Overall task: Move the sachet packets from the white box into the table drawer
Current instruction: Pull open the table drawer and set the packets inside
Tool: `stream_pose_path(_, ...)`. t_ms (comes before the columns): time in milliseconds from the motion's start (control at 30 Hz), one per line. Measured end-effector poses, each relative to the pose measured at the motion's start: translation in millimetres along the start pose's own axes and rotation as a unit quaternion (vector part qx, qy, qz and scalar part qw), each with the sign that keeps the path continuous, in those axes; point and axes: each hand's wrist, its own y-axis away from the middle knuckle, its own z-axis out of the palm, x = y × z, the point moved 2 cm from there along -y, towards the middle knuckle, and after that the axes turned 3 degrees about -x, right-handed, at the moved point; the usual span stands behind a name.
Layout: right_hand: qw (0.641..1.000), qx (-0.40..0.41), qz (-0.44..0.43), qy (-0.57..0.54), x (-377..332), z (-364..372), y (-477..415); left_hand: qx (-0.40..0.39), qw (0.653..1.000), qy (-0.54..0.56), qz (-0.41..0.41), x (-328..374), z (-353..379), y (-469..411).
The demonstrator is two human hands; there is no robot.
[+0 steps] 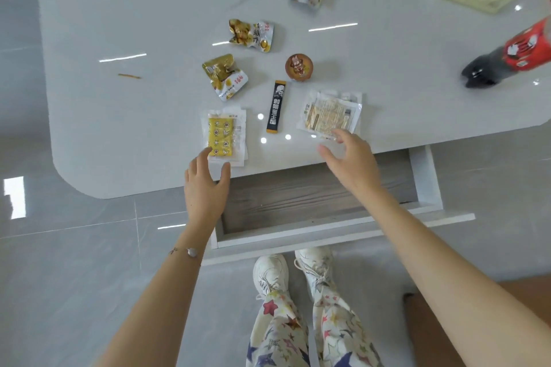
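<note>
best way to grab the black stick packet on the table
Pinch the black stick packet across its narrow width near the middle, coming from above. It lies flat, long and thin, with bare table on both long sides for fingertips.

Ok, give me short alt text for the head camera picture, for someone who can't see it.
Two bare hands, left and right, reach over an open, empty drawer toward sachet packets scattered on a glossy white table.
</note>
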Motion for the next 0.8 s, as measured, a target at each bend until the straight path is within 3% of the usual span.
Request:
stream_pose_path(133, 0.995, 0.069, 0.021, 0.065, 4.0, 3.0, -56.7, 0.023, 0.999, 0.026, -0.010, -0.9, 16.6, -35.1)
stream_pose_path(300, 0.990, 0.050, 0.108, 0.074, 9.2, 15.8, -87.8, 0.065, 0.996, -0.033, -0.043, 1.6, 33.2, -52.7)
stream_pose_path(400, 0.990, 0.074, 0.107, 0.051, 4.8, 20.5, -87.9, 0.075, 0.995, -0.031, -0.057, 4.7, 37.8, -55.1)
stream_pose_path(600, 0.982, 0.090, 0.100, -0.130, 8.6, 26.0, -63.4, 0.035, 0.980, 0.107, -0.161, 7.2, 35.9, -61.0)
stream_pose_path(800, 0.930, 0.040, 0.176, -0.320, 22.3, 36.8, -15.8, -0.036, 0.955, 0.252, -0.152, -3.5, 25.4, -33.4)
